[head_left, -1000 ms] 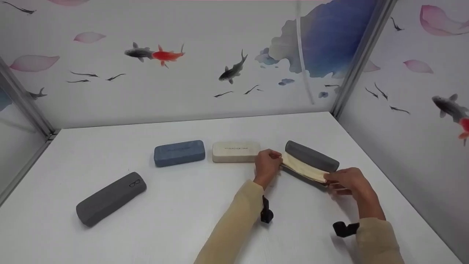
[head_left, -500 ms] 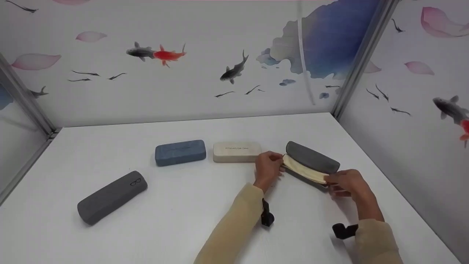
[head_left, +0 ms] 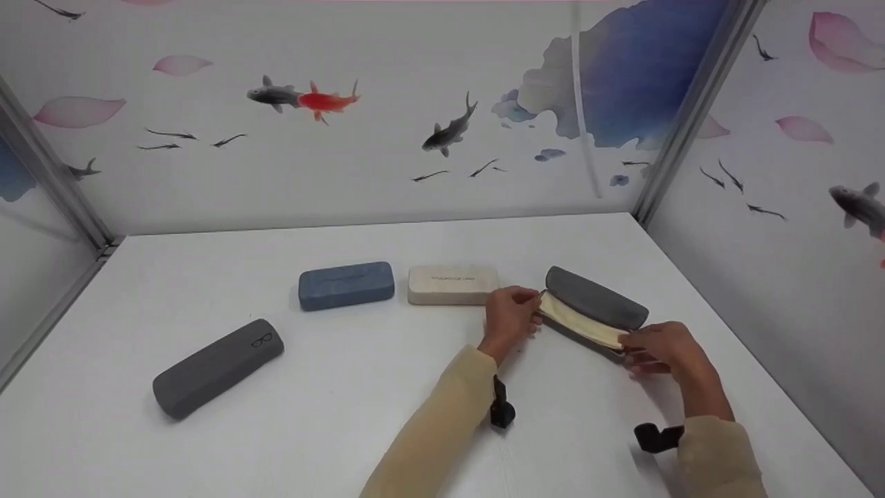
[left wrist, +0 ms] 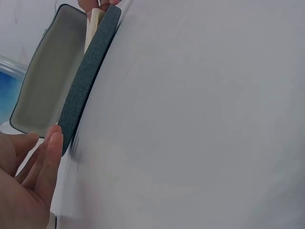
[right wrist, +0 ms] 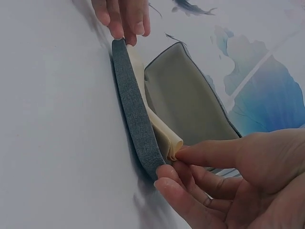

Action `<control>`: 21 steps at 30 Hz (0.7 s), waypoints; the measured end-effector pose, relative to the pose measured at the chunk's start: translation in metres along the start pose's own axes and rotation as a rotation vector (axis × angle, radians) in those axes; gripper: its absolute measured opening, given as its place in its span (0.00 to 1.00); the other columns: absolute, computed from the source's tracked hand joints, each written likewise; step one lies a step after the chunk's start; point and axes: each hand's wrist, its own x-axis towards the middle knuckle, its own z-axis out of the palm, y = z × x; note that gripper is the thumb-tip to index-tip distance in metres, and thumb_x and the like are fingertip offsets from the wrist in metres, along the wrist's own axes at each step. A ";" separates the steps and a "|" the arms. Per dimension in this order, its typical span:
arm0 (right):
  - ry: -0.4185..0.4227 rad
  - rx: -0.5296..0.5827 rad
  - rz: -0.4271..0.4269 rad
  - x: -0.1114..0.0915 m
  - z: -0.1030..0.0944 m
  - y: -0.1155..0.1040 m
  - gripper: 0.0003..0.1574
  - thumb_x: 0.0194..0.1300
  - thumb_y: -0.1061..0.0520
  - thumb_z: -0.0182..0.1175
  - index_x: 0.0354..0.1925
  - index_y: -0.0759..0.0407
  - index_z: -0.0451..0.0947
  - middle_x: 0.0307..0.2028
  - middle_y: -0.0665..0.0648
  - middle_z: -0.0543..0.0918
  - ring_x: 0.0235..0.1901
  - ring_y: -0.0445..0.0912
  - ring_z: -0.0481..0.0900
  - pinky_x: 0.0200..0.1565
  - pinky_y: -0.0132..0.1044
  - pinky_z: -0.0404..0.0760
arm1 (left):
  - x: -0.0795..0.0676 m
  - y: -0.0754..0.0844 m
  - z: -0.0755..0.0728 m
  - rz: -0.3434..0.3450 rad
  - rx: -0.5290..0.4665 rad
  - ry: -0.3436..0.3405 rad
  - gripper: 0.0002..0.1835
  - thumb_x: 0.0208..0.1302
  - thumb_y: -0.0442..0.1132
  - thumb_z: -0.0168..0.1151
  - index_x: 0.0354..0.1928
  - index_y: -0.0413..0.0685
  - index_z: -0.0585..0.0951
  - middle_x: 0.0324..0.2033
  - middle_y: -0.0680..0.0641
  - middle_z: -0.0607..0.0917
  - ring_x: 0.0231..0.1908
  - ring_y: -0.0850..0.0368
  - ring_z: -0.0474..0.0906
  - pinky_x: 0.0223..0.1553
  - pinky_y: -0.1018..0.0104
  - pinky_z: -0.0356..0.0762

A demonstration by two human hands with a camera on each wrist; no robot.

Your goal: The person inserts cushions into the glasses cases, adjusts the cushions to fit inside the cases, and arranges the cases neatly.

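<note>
On the right side of the table a grey glasses case (head_left: 598,299) lies with its lid tipped back. A folded pale yellow cloth (head_left: 581,324) runs along its lower half. My left hand (head_left: 510,319) holds the case's left end, fingertips at the outer wall (left wrist: 90,71). At the other end my right hand (head_left: 667,348) pinches the folded edge of the cloth with a fingertip on the fold, while other fingers touch the end of the case in the right wrist view. Whatever lies under the cloth is hidden.
Just left of my left hand stands a closed cream glasses case (head_left: 453,286), with a closed blue case (head_left: 346,286) beside it. A closed dark grey case (head_left: 218,369) with a glasses drawing lies at front left. Printed walls (head_left: 332,180) border the white table.
The cloth's right end sits slightly lower within the case's rim. Both hands keep to their ends of the case, and the head view has shifted a little.
</note>
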 end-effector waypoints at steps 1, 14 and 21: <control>-0.002 -0.010 -0.003 -0.001 -0.001 -0.001 0.36 0.70 0.54 0.63 0.62 0.80 0.66 0.31 0.53 0.86 0.30 0.41 0.85 0.37 0.33 0.86 | 0.000 0.001 0.000 -0.001 0.003 -0.004 0.07 0.67 0.30 0.63 0.44 0.36 0.86 0.35 0.39 0.88 0.23 0.55 0.85 0.21 0.73 0.79; 0.189 -0.035 -0.152 -0.034 -0.021 -0.027 0.42 0.74 0.42 0.55 0.67 0.75 0.66 0.36 0.51 0.86 0.31 0.34 0.84 0.38 0.33 0.87 | 0.019 0.054 -0.005 0.087 0.331 0.001 0.11 0.70 0.38 0.61 0.44 0.38 0.87 0.34 0.41 0.90 0.25 0.55 0.86 0.21 0.75 0.74; 0.316 0.095 -0.118 -0.019 -0.011 -0.022 0.49 0.73 0.34 0.51 0.72 0.71 0.61 0.66 0.72 0.72 0.60 0.58 0.78 0.39 0.29 0.86 | 0.026 0.064 0.008 0.087 0.517 -0.035 0.15 0.73 0.42 0.58 0.46 0.38 0.86 0.40 0.44 0.90 0.32 0.58 0.83 0.33 0.69 0.78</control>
